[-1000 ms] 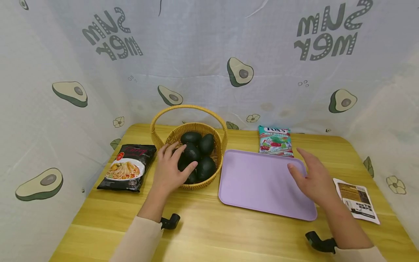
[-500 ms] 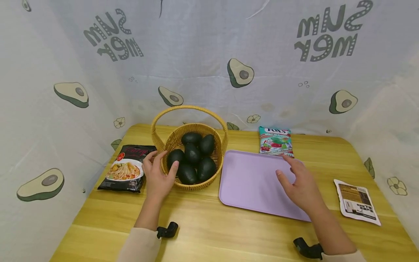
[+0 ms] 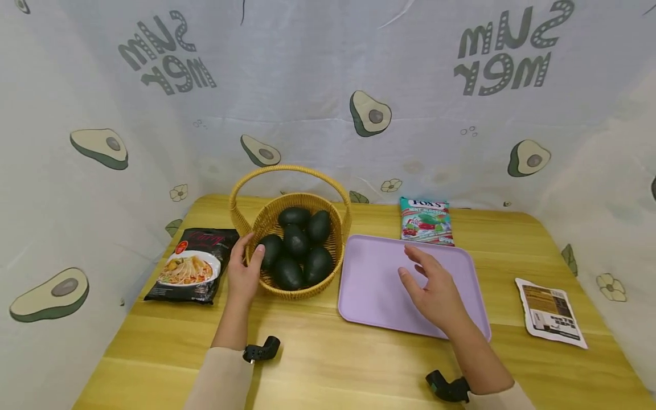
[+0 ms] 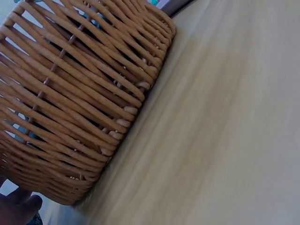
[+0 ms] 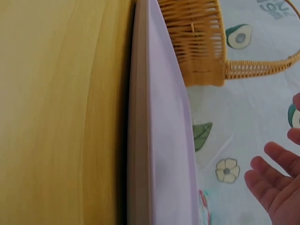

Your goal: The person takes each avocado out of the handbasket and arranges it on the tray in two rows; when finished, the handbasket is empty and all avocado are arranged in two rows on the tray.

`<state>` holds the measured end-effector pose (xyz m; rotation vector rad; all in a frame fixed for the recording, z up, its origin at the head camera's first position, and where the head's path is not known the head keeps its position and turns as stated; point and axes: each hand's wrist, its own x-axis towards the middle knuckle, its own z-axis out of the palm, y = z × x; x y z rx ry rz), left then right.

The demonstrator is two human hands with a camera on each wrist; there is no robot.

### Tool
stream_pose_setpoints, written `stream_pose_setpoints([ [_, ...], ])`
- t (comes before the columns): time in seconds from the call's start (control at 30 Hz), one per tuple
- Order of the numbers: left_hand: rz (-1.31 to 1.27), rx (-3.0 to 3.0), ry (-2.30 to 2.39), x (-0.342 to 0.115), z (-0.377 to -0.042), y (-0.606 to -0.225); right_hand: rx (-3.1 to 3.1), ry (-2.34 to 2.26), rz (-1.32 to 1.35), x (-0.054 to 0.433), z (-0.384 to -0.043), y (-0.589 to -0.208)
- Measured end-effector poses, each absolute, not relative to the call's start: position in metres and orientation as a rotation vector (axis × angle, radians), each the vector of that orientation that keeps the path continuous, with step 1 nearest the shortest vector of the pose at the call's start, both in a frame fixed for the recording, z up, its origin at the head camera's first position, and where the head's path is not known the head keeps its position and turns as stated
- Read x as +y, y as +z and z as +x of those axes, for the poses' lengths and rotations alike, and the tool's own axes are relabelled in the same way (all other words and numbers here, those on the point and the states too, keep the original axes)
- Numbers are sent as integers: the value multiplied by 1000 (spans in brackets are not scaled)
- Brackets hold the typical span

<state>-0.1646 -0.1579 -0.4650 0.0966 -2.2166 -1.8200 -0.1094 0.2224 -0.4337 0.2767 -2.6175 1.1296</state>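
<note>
Sitting at the left hand (image 3: 245, 279) in the head view, right of it, the basket (image 3: 297, 294) of avocados (image 3: 295, 241) lies farther from the right hand (image 3: 435, 296), loose-fingered over the tray (image 3: 369, 285); a packet (image 3: 426, 222) reads "FOX'S MINT BLOSSOM". Left wrist view: whether the left hand grips the basket, I cannot tell. Right wrist view: the right hand holds nothing

Basket (image 4: 70, 93) part. cut off, L wrist cam
</note>
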Motion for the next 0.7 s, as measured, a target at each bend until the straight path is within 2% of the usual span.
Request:
stream_pose_setpoints([
  [0.7, 222, -1799, -2117, -143, -174, -483, -2547, 1343, 477, 154, -121, -423],
])
